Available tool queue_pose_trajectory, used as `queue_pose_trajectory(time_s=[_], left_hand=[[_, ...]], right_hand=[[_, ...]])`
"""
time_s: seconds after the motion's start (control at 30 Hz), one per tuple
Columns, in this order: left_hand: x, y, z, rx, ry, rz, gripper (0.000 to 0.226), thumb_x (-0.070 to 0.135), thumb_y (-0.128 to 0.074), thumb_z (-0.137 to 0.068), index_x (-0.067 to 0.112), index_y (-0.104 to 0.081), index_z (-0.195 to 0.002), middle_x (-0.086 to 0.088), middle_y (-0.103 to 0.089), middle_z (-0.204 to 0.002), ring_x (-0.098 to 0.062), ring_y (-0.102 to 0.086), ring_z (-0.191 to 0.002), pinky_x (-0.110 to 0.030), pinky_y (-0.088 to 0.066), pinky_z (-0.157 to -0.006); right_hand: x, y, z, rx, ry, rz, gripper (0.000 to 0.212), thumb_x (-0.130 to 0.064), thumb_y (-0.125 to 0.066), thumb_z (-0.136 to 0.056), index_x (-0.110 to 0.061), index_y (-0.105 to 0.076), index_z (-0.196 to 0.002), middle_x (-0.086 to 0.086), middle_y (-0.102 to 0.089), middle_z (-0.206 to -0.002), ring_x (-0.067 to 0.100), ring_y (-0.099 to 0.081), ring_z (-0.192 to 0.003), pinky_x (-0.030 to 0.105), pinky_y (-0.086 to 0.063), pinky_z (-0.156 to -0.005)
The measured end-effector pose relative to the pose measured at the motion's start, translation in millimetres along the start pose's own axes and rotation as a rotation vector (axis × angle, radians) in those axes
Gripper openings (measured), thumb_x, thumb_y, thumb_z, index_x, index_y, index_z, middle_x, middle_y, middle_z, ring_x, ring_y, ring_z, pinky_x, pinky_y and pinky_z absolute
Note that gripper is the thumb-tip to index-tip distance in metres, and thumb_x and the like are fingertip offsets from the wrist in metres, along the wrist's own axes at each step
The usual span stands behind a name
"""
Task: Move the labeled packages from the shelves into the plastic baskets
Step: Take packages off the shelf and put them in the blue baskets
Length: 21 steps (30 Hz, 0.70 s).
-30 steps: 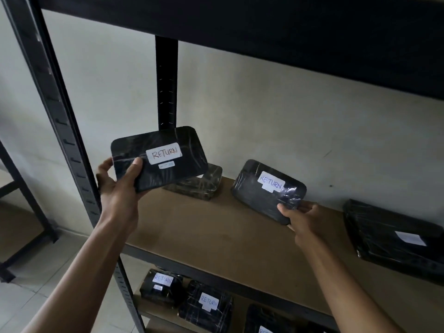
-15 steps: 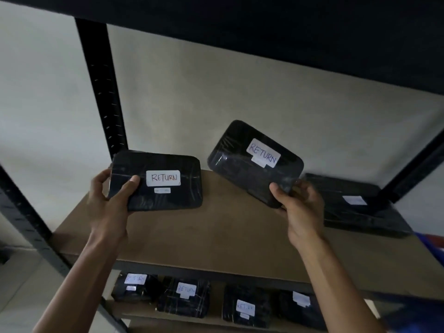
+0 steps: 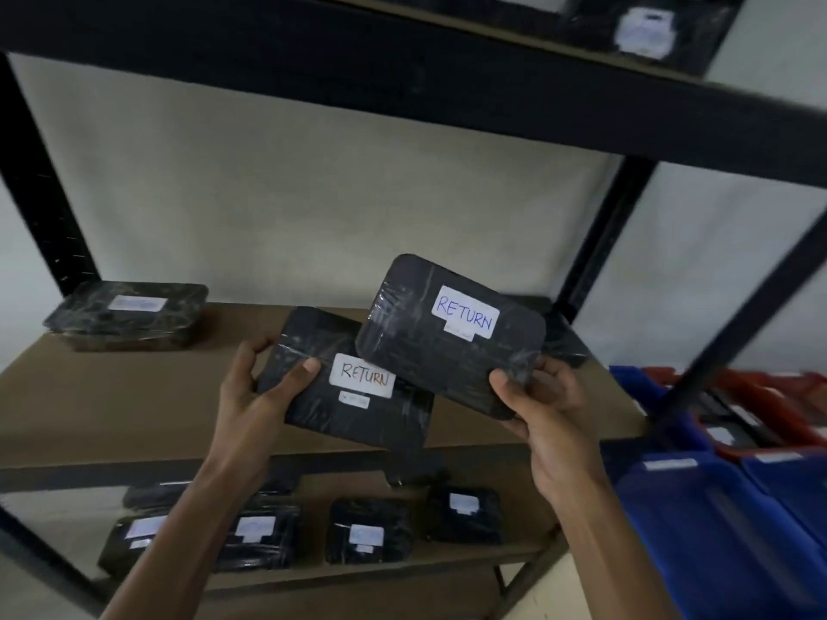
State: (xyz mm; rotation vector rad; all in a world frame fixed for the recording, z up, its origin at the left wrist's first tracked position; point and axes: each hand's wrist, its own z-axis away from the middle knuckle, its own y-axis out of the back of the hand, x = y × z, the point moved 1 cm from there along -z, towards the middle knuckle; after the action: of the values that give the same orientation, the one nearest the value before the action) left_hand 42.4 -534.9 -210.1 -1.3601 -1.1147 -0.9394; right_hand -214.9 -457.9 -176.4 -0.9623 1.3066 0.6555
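I see two black, plastic-wrapped packages held up in front of the middle shelf, each with a white label reading RETURN: the left package [image 3: 344, 387] is tilted with its label in reddish ink, and the right package [image 3: 452, 337] sits higher, overlapping the left one's upper right corner, its label in blue ink. Another wrapped package [image 3: 130, 315] lies flat at the left end of the middle shelf, and I count several more labeled ones in a row on the lower shelf [image 3: 367, 530]. To the right stand blue baskets [image 3: 716, 530] and a red basket [image 3: 778, 404], with dark packages inside them, blurred.
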Motion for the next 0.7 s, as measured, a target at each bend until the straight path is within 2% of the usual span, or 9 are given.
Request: queue_pose_trajectory(time_s=[0.07,0.13,0.2,0.3,0.33,0.43,0.47,0.6,0.7], left_hand=[[-3.8,-35.2,24.2,-0.047,0.011,-0.002,0.033,0.013,-0.072,-0.083,0.018,-0.056,-0.112,-0.003,-0.072,-0.101,-0.02,-0.072,-0.085,-0.024,-0.057,-0.06],[-7.5,-74.8,52.2,-0.118,0.038,0.006,0.035,0.012,-0.07,-0.084,0.016,-0.055,-0.116,-0.003,-0.072,-0.1,-0.017,-0.072,-0.081,-0.026,-0.057,-0.057],[-12.7,-113.1,79.8,-0.19,0.06,0.006,0.035,0.011,-0.069,-0.085,0.016,-0.054,-0.117,-0.004,-0.072,-0.098,-0.016,-0.073,-0.077,-0.026,-0.057,-0.056],[-26.6,-169.0,120.4,-0.279,0.082,0.005,0.027,0.016,-0.066,-0.088,0.02,-0.057,-0.113,-0.003,-0.073,-0.096,-0.016,-0.073,-0.079,-0.028,-0.057,-0.057],[-33.3,-187.8,133.2,-0.309,0.098,0.003,0.024,0.018,-0.065,-0.089,0.022,-0.058,-0.112,-0.002,-0.074,-0.096,-0.017,-0.072,-0.081,-0.031,-0.058,-0.059],[-53.6,-243.3,168.7,-0.394,0.149,-0.006,0.021,0.023,-0.062,-0.092,0.023,-0.059,-0.112,-0.002,-0.073,-0.099,-0.02,-0.071,-0.087,-0.035,-0.057,-0.068],[-60.0,-261.6,180.0,-0.422,0.163,-0.009,0.021,0.024,-0.062,-0.092,0.023,-0.059,-0.113,-0.003,-0.072,-0.101,-0.019,-0.07,-0.088,-0.035,-0.056,-0.071],[-83.6,-328.8,219.9,-0.533,0.207,-0.016,0.022,0.021,-0.061,-0.092,0.02,-0.058,-0.114,-0.005,-0.07,-0.105,-0.015,-0.069,-0.089,-0.03,-0.054,-0.075],[-103.4,-369.1,236.9,-0.559,0.256,-0.063,0.023,0.027,-0.064,-0.091,0.026,-0.057,-0.114,-0.006,-0.066,-0.114,-0.022,-0.066,-0.104,-0.041,-0.054,-0.089]], right_hand=[[-9.5,39.6,18.6,0.069,0.007,0.003,0.059,-0.017,-0.081,-0.056,-0.009,-0.057,-0.109,0.005,-0.077,-0.095,0.019,-0.073,-0.088,0.043,-0.056,-0.077],[-21.3,84.9,39.5,0.145,0.025,-0.007,0.068,-0.019,-0.082,-0.053,-0.002,-0.057,-0.114,0.009,-0.076,-0.098,0.029,-0.071,-0.097,0.05,-0.056,-0.082],[-31.4,131.7,59.9,0.2,0.035,-0.045,0.062,-0.01,-0.078,-0.058,0.002,-0.056,-0.115,0.01,-0.076,-0.096,0.03,-0.071,-0.096,0.045,-0.061,-0.076],[-44.3,199.6,90.6,0.301,0.055,-0.078,0.071,-0.015,-0.081,-0.052,0.003,-0.055,-0.116,0.011,-0.077,-0.096,0.025,-0.074,-0.089,0.034,-0.061,-0.063],[-47.3,222.9,100.3,0.339,0.062,-0.075,0.068,-0.014,-0.082,-0.054,0.002,-0.056,-0.115,0.012,-0.076,-0.098,0.024,-0.074,-0.088,0.032,-0.06,-0.061],[-53.8,287.3,127.6,0.468,0.065,-0.068,0.032,0.001,-0.075,-0.073,-0.008,-0.06,-0.101,0.009,-0.076,-0.093,0.022,-0.074,-0.081,0.028,-0.057,-0.054],[-55.3,306.9,135.5,0.515,0.063,-0.065,0.028,0.004,-0.073,-0.076,-0.01,-0.059,-0.097,0.009,-0.076,-0.09,0.023,-0.073,-0.079,0.028,-0.056,-0.052],[-62.5,373.5,164.2,0.664,0.028,-0.04,0.039,0.0,-0.075,-0.077,-0.005,-0.055,-0.11,0.019,-0.075,-0.096,0.028,-0.07,-0.083,0.036,-0.056,-0.066],[-65.5,416.3,178.1,0.739,0.007,-0.027,0.039,-0.005,-0.077,-0.076,-0.007,-0.056,-0.109,0.015,-0.075,-0.093,0.025,-0.072,-0.08,0.039,-0.059,-0.069]])
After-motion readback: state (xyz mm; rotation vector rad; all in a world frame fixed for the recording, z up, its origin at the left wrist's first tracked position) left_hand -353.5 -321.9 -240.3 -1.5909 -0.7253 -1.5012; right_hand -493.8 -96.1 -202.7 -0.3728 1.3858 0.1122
